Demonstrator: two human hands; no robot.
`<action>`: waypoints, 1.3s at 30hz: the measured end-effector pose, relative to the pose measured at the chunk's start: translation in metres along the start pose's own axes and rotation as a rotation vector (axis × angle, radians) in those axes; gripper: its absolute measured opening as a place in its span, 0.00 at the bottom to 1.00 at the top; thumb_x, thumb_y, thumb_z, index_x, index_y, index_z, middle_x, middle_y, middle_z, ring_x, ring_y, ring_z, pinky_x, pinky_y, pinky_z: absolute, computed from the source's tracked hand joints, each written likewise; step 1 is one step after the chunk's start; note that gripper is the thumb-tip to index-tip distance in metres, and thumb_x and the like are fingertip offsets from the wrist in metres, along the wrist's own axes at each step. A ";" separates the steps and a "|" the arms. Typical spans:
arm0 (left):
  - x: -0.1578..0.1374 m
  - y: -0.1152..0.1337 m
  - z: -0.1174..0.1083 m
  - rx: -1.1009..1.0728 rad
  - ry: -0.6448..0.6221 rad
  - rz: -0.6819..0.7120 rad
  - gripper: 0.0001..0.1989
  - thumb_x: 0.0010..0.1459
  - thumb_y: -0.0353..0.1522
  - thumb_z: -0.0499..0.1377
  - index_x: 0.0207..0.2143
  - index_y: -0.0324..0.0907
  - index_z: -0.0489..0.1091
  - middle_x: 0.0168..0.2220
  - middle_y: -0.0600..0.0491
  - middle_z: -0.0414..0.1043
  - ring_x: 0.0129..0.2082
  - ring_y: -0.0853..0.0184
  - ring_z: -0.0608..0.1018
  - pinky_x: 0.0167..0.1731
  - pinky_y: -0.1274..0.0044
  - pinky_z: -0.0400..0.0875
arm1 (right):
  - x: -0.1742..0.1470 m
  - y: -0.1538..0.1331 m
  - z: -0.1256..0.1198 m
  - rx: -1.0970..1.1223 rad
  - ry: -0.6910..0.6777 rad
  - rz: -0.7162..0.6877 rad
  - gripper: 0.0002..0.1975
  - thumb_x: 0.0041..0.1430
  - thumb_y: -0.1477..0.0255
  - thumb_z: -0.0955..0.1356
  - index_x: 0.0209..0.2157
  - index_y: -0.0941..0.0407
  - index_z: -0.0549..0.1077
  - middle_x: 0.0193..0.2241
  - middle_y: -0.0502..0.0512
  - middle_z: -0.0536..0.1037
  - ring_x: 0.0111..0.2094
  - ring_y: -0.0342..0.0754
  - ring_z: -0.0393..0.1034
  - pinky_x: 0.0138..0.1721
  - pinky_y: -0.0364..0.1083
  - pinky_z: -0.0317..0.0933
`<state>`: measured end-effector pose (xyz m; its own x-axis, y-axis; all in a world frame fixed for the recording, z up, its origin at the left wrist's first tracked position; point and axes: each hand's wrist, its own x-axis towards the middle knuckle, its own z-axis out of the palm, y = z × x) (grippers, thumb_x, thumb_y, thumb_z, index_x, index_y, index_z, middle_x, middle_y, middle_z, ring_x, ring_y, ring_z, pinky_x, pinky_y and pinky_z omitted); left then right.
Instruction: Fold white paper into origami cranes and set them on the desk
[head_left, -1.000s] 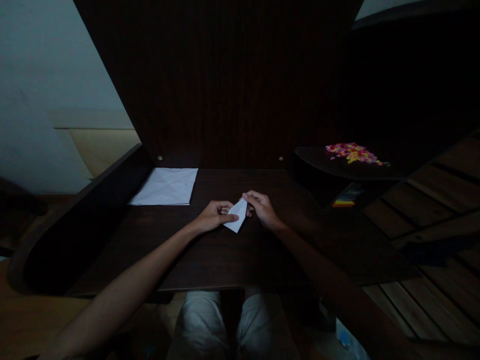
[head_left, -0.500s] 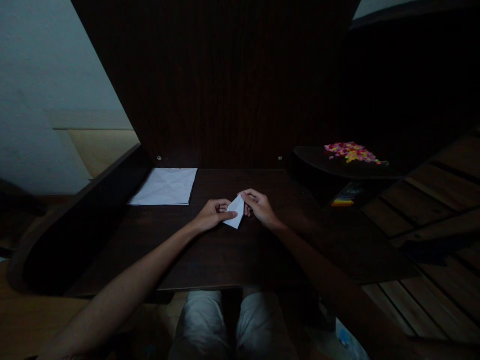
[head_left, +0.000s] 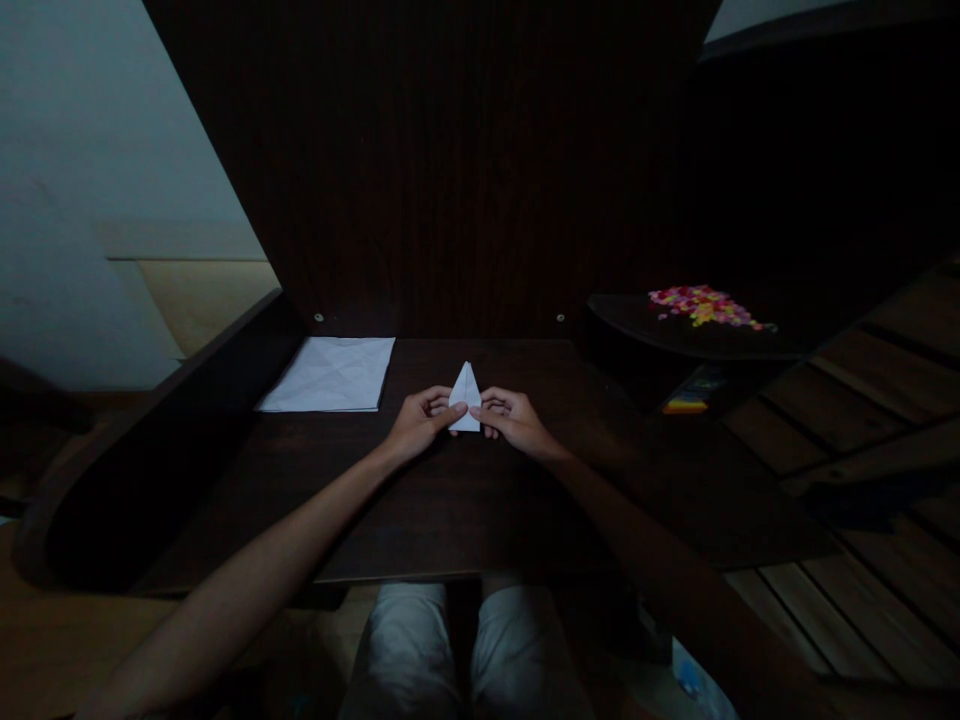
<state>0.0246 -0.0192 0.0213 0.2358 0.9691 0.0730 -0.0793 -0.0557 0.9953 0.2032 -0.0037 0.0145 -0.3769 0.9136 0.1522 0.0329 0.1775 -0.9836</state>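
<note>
A small piece of folded white paper (head_left: 466, 388) is held up over the dark desk, its narrow tip pointing away from me. A crease or slit runs down its middle from the tip. My left hand (head_left: 421, 420) pinches its left side, thumb on the front face and fingers behind. From the right, my right hand (head_left: 516, 420) grips the other side the same way. Both thumbs nearly meet near the lower middle of the paper. The fingers behind it are partly hidden.
A stack of creased white paper sheets (head_left: 330, 374) lies at the back left of the desk (head_left: 420, 510). To the right, a raised shelf (head_left: 630, 320) bears a pile of small pink, red and yellow pieces (head_left: 705, 305). A tall dark panel (head_left: 450, 180) rises behind.
The folded paper has turned from a tilt to upright, tip away from me. My right hand has slid from the tip down to its right side.
</note>
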 end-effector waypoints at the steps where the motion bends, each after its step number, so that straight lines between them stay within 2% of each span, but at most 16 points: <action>1: 0.000 -0.001 0.000 -0.002 0.001 0.001 0.17 0.45 0.38 0.66 0.35 0.37 0.71 0.29 0.52 0.73 0.27 0.68 0.75 0.25 0.78 0.71 | 0.000 0.000 0.000 -0.001 0.008 -0.001 0.14 0.47 0.61 0.71 0.29 0.58 0.69 0.20 0.46 0.69 0.17 0.37 0.63 0.16 0.38 0.55; 10: 0.004 -0.004 -0.001 -0.056 0.053 0.063 0.22 0.43 0.37 0.67 0.40 0.39 0.66 0.32 0.53 0.71 0.30 0.68 0.75 0.27 0.76 0.74 | 0.002 0.000 0.000 0.027 0.062 0.008 0.17 0.45 0.59 0.72 0.29 0.58 0.69 0.19 0.45 0.69 0.15 0.37 0.62 0.14 0.38 0.54; 21: 0.007 -0.009 -0.005 0.043 0.118 0.129 0.16 0.44 0.34 0.66 0.35 0.38 0.67 0.33 0.52 0.72 0.31 0.69 0.75 0.35 0.75 0.70 | 0.000 -0.002 0.001 0.071 0.017 0.006 0.15 0.48 0.60 0.71 0.31 0.57 0.69 0.19 0.45 0.69 0.16 0.38 0.63 0.15 0.38 0.56; 29: 0.008 -0.011 -0.006 0.062 0.127 0.145 0.15 0.44 0.34 0.65 0.34 0.38 0.68 0.33 0.53 0.72 0.31 0.69 0.76 0.36 0.75 0.70 | -0.001 -0.004 0.000 0.133 -0.060 0.006 0.14 0.49 0.63 0.71 0.34 0.58 0.70 0.24 0.48 0.72 0.18 0.39 0.66 0.17 0.39 0.59; 35: 0.008 -0.012 -0.006 0.070 0.113 0.122 0.15 0.45 0.35 0.65 0.34 0.39 0.66 0.31 0.54 0.72 0.32 0.68 0.76 0.36 0.75 0.69 | -0.002 -0.002 -0.001 0.114 -0.066 0.001 0.16 0.47 0.64 0.72 0.35 0.57 0.70 0.24 0.49 0.73 0.18 0.39 0.66 0.17 0.39 0.58; 39: 0.008 -0.010 -0.006 0.141 0.164 0.161 0.13 0.44 0.35 0.65 0.32 0.39 0.67 0.32 0.54 0.71 0.35 0.67 0.74 0.36 0.76 0.69 | -0.002 -0.001 -0.001 0.091 -0.051 -0.005 0.17 0.47 0.63 0.72 0.36 0.58 0.71 0.23 0.48 0.72 0.18 0.39 0.66 0.17 0.39 0.58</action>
<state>0.0214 -0.0098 0.0111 0.0703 0.9704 0.2312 0.0351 -0.2340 0.9716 0.2044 -0.0054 0.0149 -0.4240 0.8924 0.1545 -0.0529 0.1459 -0.9879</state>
